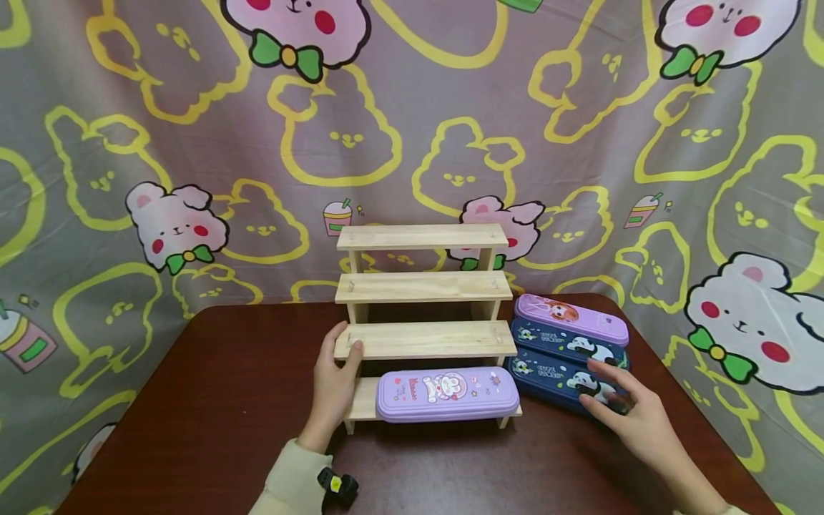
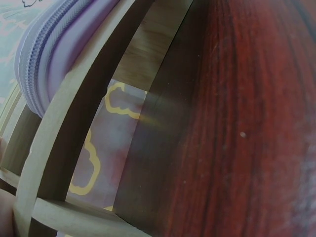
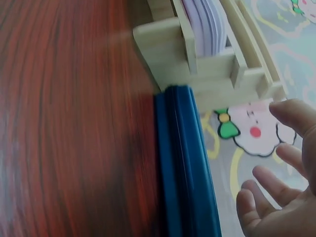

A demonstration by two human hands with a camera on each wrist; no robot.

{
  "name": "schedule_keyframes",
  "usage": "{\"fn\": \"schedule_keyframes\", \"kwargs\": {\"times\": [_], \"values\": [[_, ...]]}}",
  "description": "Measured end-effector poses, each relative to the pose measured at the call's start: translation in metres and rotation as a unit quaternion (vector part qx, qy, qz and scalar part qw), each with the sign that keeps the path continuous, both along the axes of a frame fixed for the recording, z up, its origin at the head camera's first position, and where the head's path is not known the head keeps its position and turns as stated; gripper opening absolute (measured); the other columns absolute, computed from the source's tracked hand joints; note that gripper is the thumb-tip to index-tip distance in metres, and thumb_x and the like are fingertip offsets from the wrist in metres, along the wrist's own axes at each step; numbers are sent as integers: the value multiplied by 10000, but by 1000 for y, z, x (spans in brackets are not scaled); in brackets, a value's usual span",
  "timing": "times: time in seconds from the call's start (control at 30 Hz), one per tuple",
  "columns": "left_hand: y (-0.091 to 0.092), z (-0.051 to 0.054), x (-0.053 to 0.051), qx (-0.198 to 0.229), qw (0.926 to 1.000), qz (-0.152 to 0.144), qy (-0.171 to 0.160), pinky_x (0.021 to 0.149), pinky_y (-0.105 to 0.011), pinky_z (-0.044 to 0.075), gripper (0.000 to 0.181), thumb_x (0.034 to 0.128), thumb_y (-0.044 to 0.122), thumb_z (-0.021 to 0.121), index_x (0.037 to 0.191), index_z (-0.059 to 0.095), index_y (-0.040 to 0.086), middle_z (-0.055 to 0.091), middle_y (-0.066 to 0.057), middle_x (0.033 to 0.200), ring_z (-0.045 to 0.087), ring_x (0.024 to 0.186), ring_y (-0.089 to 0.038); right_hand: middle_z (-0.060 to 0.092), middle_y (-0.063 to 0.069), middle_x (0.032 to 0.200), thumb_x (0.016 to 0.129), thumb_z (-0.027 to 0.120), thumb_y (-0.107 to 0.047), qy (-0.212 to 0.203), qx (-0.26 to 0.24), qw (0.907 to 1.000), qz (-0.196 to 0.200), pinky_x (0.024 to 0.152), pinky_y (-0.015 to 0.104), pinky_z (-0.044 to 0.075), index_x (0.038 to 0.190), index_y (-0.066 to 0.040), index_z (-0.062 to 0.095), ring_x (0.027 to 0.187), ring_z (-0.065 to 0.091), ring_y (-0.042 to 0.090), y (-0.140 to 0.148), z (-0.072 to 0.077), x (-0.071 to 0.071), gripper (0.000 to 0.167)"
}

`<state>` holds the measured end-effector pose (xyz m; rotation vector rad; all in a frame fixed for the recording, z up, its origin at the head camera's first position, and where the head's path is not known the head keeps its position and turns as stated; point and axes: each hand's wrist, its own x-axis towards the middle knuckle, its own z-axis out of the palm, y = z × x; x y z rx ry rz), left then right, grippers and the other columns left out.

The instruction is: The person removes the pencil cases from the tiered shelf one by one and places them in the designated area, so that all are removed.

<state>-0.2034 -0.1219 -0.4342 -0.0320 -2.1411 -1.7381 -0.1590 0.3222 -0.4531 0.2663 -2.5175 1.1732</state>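
Observation:
A stepped wooden display stand (image 1: 425,340) stands on the table, with a lilac zip pencil case (image 1: 412,404) decorated with a bunny lying on its lowest step. My left hand (image 1: 335,379) grips the left end of the step above, its thumb over the front edge. To the right of the stand lie two dark blue panda pencil cases (image 1: 547,372) and, behind them, a purple pencil case (image 1: 599,325) with a cartoon girl. Over the nearer panda case hovers my right hand (image 1: 634,415), fingers spread and holding nothing. In the right wrist view its fingers (image 3: 271,185) are apart from the blue case (image 3: 192,163).
The dark reddish table (image 1: 244,415) extends to both sides of the stand. Behind it hangs a grey cloth (image 1: 412,157) with cartoon bunnies and yellow outlines. The upper steps (image 1: 421,286) of the stand show bare wood. A black device (image 1: 337,486) sits on the left wrist.

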Motion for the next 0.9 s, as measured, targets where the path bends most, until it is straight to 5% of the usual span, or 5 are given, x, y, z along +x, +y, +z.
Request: {"fn": "schedule_keyframes", "kwargs": {"times": [0.17, 0.43, 0.6, 0.9], "values": [[0, 1, 1, 9, 10000, -2, -4, 1097, -461, 297, 466, 1006, 141, 580, 1444, 443, 60, 477, -161, 1440, 390, 1351, -273, 553, 68, 1337, 872, 775, -161, -197, 87, 9990, 392, 824, 198, 503, 1399, -119, 538, 1125, 521, 85, -19, 0, -2, 580], [0, 2, 1, -2, 10000, 4, -9, 1098, -457, 297, 467, 1005, 144, 584, 1445, 445, 66, 476, -160, 1443, 392, 1347, -263, 540, -23, 1321, 869, 782, -192, -349, 104, 9953, 897, 840, 370, 533, 1354, -137, 586, 1160, 484, 65, -44, -3, -9, 526], [0, 2, 0, -38, 10000, 10, -32, 1105, -469, 283, 475, 1005, 130, 578, 1449, 434, 43, 462, -169, 1456, 372, 1363, -277, 535, -48, 1330, 840, 808, -183, -312, 17, 9922, 1205, 859, 369, 522, 1339, -148, 605, 1187, 475, 68, -59, -1, -12, 540], [-9, -32, -21, -50, 10000, 41, 48, 1108, -459, 275, 480, 1003, 262, 599, 1450, 448, 173, 465, -73, 1462, 361, 1363, -201, 547, -110, 1305, 811, 833, -296, 49, 332, 9875, 1541, 958, 250, 433, 1302, -248, 640, 1205, 486, 136, -81, 0, -16, 530]]}}
